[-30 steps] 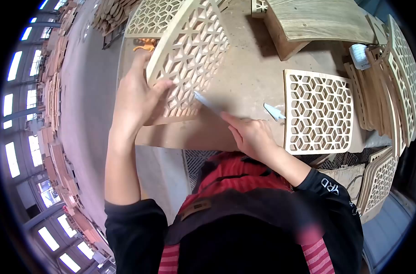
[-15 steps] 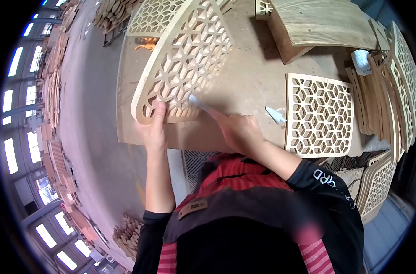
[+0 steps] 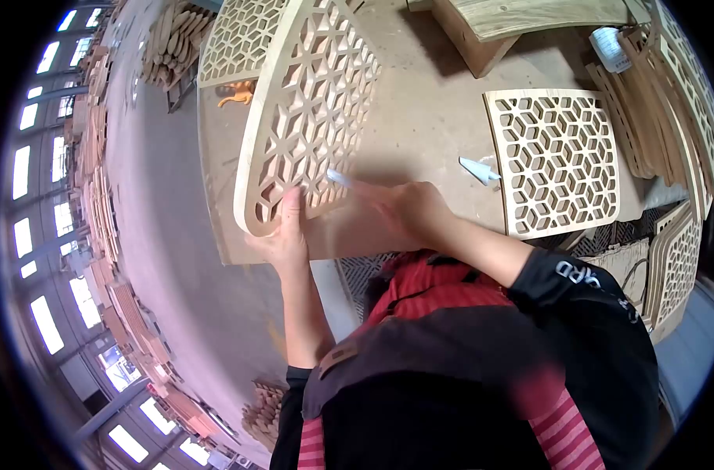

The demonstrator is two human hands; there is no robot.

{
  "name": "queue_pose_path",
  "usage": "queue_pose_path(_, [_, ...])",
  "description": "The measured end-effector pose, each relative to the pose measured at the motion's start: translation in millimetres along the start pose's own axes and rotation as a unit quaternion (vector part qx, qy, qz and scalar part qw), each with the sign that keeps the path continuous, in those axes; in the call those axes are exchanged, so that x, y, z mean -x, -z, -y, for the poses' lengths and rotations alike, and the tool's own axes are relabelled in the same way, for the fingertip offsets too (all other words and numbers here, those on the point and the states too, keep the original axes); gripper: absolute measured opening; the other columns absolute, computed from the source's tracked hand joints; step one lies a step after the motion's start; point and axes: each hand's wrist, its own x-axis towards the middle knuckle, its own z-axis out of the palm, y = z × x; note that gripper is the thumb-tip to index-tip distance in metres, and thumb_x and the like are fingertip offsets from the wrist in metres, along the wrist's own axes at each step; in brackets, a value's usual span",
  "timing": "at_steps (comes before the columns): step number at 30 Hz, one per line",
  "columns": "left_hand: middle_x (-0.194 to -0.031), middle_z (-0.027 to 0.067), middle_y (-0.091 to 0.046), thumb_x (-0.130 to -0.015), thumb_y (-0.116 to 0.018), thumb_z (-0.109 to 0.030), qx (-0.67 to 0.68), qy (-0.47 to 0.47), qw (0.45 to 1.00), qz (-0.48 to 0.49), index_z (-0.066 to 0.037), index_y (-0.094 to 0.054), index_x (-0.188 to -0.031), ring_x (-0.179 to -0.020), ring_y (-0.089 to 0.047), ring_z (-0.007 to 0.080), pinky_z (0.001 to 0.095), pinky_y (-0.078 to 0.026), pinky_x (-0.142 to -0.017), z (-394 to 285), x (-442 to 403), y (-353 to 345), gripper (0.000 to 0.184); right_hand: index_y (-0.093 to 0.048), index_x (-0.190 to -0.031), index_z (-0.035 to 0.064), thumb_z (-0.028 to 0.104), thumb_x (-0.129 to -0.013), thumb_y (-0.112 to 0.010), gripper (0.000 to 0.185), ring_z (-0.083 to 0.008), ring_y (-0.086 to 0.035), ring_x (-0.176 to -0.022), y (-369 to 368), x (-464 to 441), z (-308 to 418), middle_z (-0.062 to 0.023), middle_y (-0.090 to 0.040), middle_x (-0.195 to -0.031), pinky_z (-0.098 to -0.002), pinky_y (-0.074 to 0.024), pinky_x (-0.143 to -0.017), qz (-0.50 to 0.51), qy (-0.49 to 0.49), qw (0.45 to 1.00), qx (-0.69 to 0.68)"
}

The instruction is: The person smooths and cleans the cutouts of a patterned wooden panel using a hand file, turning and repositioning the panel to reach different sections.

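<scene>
A wooden lattice panel stands tilted on its edge over the left part of the workbench. My left hand grips its lower near corner, thumb on the lattice face. My right hand, partly blurred, is closed around a thin pale strip, whose tip meets the lattice openings near the panel's lower edge. To the right of my right hand, a pale blue pointed piece lies on the bench beside a second lattice panel, which lies flat.
Another lattice panel and an orange object are at the bench's far left. A curved wooden piece stands at the back. Stacked curved boards and more lattice panels are at the right.
My left hand has moved from the panel's left side down to its near corner. The panel has turned more upright. My right hand stays near the lattice with the strip. The view has shifted slightly.
</scene>
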Motion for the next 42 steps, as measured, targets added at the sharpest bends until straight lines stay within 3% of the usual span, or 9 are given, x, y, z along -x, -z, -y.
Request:
queue_pose_path(3, [-0.111, 0.0147, -0.062, -0.08, -0.074, 0.002, -0.042, 0.001, 0.999, 0.008, 0.008, -0.056, -0.118, -0.095, -0.063, 0.0193, 0.0323, -0.054, -0.084, 0, 2, 2, 0.043, -0.049, -0.136, 0.0162, 0.021, -0.093, -0.049, 0.043, -0.0366, -0.066, -0.073, -6, -1, -10, -0.0192, -0.066, -0.079, -0.0479, -0.0488, -0.062, -0.044, 0.045, 0.998, 0.026])
queue_pose_path(6, [-0.111, 0.0148, -0.062, -0.081, -0.073, 0.003, -0.038, 0.026, 0.999, 0.016, 0.008, -0.056, -0.117, -0.095, -0.063, 0.0195, 0.0323, -0.055, -0.084, -15, 3, -4, 0.04, -0.047, -0.137, 0.0113, 0.009, -0.086, -0.049, 0.051, -0.029, -0.067, -0.07, -31, -49, -18, -0.0151, -0.066, -0.075, -0.0445, -0.0497, -0.061, -0.104, 0.088, 0.988, 0.067])
queue_pose_path(12, [-0.109, 0.0142, -0.063, -0.082, -0.072, 0.003, -0.022, 0.005, 1.0, 0.001, 0.008, -0.057, -0.116, -0.094, -0.064, 0.0182, 0.0318, -0.055, -0.084, -7, 8, -7, 0.037, -0.051, -0.134, 0.0104, 0.013, -0.086, -0.054, 0.048, -0.0299, -0.068, -0.075, -35, -15, -16, -0.0145, -0.068, -0.078, -0.0434, -0.0509, -0.068, -0.127, 0.076, 0.989, 0.009])
queue_pose_path(15, [-0.106, 0.0137, -0.064, -0.083, -0.071, 0.003, -0.04, 0.004, 0.999, 0.005, 0.007, -0.056, -0.117, -0.09, -0.064, 0.0182, 0.0317, -0.055, -0.081, -3, 8, -2, 0.037, -0.049, -0.135, 0.0089, 0.011, -0.085, -0.055, 0.051, -0.0319, -0.067, -0.079, 3, 5, -5, -0.0163, -0.068, -0.083, -0.043, -0.0507, -0.071, 0.043, -0.009, 0.998, 0.047])
queue_pose_path(19, [-0.102, 0.0137, -0.064, -0.086, -0.068, 0.001, -0.067, -0.002, 0.997, 0.03, 0.006, -0.053, -0.118, -0.084, -0.066, 0.0191, 0.0319, -0.056, -0.074, -7, 7, -4, 0.035, -0.047, -0.137, 0.0087, 0.012, -0.084, -0.054, 0.054, -0.0326, -0.067, -0.08, -31, -30, -29, -0.0169, -0.067, -0.083, -0.0424, -0.0507, -0.07, -0.141, 0.139, 0.98, 0.027])
queue_pose_path(24, [-0.102, 0.0124, -0.064, -0.086, -0.069, 0.0, -0.061, -0.001, 0.998, 0.01, 0.005, -0.053, -0.118, -0.086, -0.065, 0.0176, 0.0309, -0.055, -0.075, -14, 6, -9, 0.036, -0.045, -0.139, 0.0089, 0.013, -0.085, -0.052, 0.055, -0.0325, -0.067, -0.079, -32, -22, -18, -0.0166, -0.067, -0.082, -0.0432, -0.0501, -0.069, -0.086, 0.099, 0.991, -0.013])
queue_pose_path(27, [-0.102, 0.0119, -0.064, -0.086, -0.069, -0.001, -0.082, -0.023, 0.996, 0.014, 0.004, -0.053, -0.118, -0.086, -0.064, 0.017, 0.0301, -0.055, -0.075, -7, 7, -4, 0.036, -0.053, -0.133, 0.0157, 0.012, -0.089, -0.05, 0.044, -0.0345, -0.065, -0.078, -15, 7, -11, -0.0165, -0.066, -0.084, -0.0453, -0.0501, -0.068, -0.003, -0.001, 1.0, 0.011])
queue_pose_path(33, [-0.11, 0.0131, -0.064, -0.083, -0.073, 0.0, -0.052, 0.018, 0.998, 0.016, 0.007, -0.057, -0.117, -0.094, -0.063, 0.0174, 0.0316, -0.054, -0.085, -13, 8, -5, 0.038, -0.054, -0.132, 0.0103, 0.01, -0.086, -0.05, 0.046, -0.0342, -0.065, -0.071, -42, -54, -30, -0.0153, -0.066, -0.078, -0.0451, -0.05, -0.065, -0.193, 0.176, 0.965, 0.024])
queue_pose_path(42, [-0.102, 0.0115, -0.064, -0.084, -0.071, 0.002, 0.008, 0.019, 1.0, -0.013, 0.005, -0.055, -0.116, -0.085, -0.064, 0.0167, 0.0278, -0.057, -0.072, -15, -7, -3, 0.036, -0.06, -0.126, 0.0119, 0.011, -0.083, -0.06, 0.042, -0.0334, -0.064, -0.065, -26, 46, -43, -0.0142, -0.065, -0.074, -0.0436, -0.0515, -0.06, -0.134, 0.042, 0.99, -0.005])
